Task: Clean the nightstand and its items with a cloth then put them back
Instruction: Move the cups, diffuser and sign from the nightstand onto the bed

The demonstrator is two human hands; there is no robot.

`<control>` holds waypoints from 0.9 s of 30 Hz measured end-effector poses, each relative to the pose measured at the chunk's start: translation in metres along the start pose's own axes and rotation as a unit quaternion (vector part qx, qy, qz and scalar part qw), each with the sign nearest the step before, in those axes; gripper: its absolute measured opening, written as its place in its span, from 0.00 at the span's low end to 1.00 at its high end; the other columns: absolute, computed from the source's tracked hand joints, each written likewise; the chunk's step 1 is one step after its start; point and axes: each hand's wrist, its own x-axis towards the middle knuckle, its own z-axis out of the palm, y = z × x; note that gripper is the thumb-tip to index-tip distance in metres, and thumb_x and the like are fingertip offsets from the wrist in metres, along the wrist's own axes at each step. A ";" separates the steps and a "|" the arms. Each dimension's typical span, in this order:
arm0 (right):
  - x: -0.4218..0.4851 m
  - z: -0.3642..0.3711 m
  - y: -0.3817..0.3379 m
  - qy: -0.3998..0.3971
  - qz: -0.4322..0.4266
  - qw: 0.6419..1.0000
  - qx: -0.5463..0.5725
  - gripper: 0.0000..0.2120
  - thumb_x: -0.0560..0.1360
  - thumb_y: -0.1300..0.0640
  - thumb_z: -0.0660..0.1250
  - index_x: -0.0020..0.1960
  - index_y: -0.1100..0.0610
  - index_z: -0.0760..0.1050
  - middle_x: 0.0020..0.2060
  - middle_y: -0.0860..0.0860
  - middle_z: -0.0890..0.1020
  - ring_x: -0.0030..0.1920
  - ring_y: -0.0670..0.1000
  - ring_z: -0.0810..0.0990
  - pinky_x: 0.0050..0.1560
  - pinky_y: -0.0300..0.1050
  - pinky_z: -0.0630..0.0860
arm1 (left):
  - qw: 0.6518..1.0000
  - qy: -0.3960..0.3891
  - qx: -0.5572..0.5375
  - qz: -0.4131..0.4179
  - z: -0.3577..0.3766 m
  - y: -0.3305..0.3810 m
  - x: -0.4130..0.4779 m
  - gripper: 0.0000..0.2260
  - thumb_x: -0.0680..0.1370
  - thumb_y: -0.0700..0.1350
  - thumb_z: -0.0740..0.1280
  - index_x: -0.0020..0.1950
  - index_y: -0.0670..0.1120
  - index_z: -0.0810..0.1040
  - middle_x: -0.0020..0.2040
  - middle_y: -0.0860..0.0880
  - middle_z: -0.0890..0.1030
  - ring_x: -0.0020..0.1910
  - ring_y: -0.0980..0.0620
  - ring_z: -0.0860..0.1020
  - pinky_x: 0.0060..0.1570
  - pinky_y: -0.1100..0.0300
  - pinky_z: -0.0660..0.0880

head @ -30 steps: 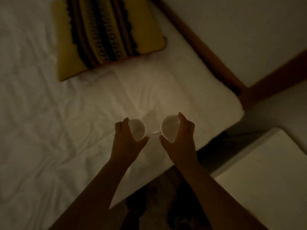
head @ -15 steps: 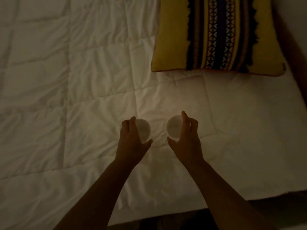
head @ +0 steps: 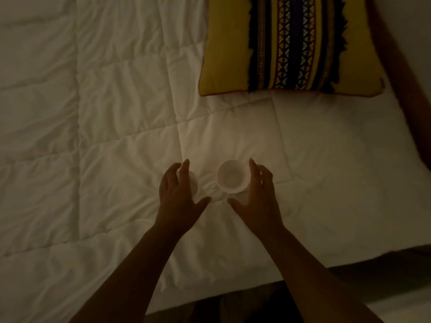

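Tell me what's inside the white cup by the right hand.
The white cup stands open-side up on the quilt, and its visible interior looks empty and pale. The right hand covers its right side, so anything there is hidden.

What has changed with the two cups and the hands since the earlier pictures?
Both cups came down onto the white quilt. The right hand has opened beside the right cup; the left hand has loosened over the left cup, mostly hidden. The yellow pillow stayed put.
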 end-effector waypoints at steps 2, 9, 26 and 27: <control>-0.015 -0.012 0.007 0.004 0.001 1.000 0.014 0.45 0.69 0.40 0.69 0.77 0.48 0.48 0.74 0.54 0.58 0.72 0.54 0.63 0.61 0.48 0.73 | 1.000 -0.005 -0.005 0.026 -0.006 0.018 -0.004 0.45 0.67 0.59 0.74 0.76 0.50 0.53 0.73 0.44 0.59 0.73 0.43 0.59 0.69 0.43 0.65; -0.083 -0.080 0.069 0.055 0.082 0.994 0.054 0.21 0.77 0.49 0.64 0.68 0.54 0.68 0.61 0.50 0.75 0.59 0.47 0.74 0.58 0.36 0.67 | 0.985 -0.074 0.005 0.155 0.025 0.129 -0.039 0.35 0.71 0.59 0.69 0.74 0.51 0.60 0.69 0.49 0.69 0.68 0.49 0.65 0.67 0.51 0.69; -0.396 -0.204 0.308 0.244 0.434 0.853 0.157 0.08 0.76 0.55 0.65 0.55 0.52 0.77 0.45 0.47 0.82 0.41 0.46 0.80 0.42 0.41 0.76 | 0.844 -0.359 0.058 0.394 0.235 0.385 -0.254 0.15 0.78 0.51 0.66 0.63 0.48 0.75 0.51 0.50 0.79 0.49 0.52 0.78 0.51 0.58 0.75; -0.418 -0.208 0.321 0.261 0.451 0.838 0.163 0.08 0.76 0.55 0.65 0.54 0.52 0.77 0.44 0.47 0.81 0.41 0.47 0.80 0.43 0.43 0.77 | 0.832 -0.368 0.060 0.410 0.249 0.398 -0.272 0.14 0.77 0.51 0.67 0.61 0.48 0.75 0.49 0.50 0.80 0.48 0.53 0.78 0.50 0.58 0.75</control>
